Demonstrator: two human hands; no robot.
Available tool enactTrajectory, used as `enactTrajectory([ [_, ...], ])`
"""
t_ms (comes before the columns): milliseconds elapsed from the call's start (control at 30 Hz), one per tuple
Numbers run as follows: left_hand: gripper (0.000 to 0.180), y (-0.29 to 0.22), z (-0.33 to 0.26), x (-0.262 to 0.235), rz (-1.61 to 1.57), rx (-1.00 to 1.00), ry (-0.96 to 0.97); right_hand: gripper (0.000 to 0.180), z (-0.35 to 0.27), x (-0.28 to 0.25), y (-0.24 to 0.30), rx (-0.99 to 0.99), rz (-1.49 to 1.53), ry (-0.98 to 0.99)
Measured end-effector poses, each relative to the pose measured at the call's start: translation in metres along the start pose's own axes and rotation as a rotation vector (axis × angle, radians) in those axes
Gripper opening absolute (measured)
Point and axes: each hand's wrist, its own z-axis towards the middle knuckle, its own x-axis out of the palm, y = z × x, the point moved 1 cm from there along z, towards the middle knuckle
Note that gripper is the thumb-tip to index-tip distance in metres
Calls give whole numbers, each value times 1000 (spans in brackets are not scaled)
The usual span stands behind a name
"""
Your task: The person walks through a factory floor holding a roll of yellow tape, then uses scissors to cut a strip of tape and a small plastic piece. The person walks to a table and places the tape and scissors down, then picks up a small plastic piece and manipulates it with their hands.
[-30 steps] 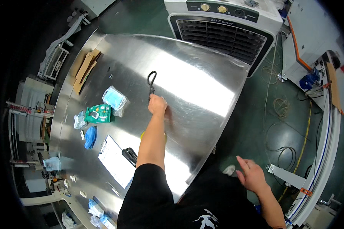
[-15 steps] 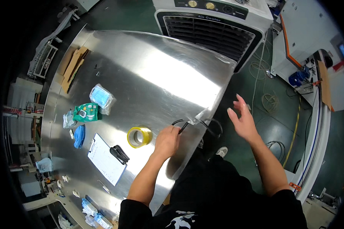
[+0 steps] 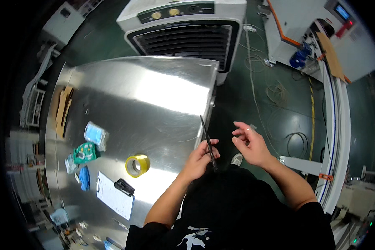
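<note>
My left hand (image 3: 200, 160), by the table's right edge, is closed on a coiled black cable (image 3: 206, 135). The cable shows nearly edge-on as a thin dark line, its upper end reaching over the metal edge and its lower end close to my shirt. To the right, my right hand (image 3: 253, 146) hangs over the floor, with bent fingers apart and nothing in them. Left of my left hand, a yellow tape roll (image 3: 138, 165) lies on the steel table (image 3: 121, 112). Beyond it a black coiled cable bundle (image 3: 124, 187) rests on a clipboard with paper (image 3: 114, 200).
A white air cooler (image 3: 183, 39) stands beyond the table's far edge. Blue masks in a clear bag (image 3: 96, 135), a green packet (image 3: 85, 152) and cardboard strips (image 3: 62, 110) lie on the left. Hoses and cables (image 3: 278, 92) run over the floor at right.
My left hand has turned the cable, so its open loops now look like a narrow line. The right hand has come closer to the left and lower. The view has shifted.
</note>
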Motion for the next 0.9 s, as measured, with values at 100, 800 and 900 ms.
enactTrajectory([
  [100, 55, 1, 1, 1, -64, -44, 129, 45, -13, -29, 6, -204, -427, 55],
  [800, 60, -134, 11, -33, 912, 38, 576, 61, -25, -85, 53, -704, -867, 233],
  [900, 66, -145, 10, -27, 1077, 31, 644, 67, -25, -86, 57, -679, -855, 269],
])
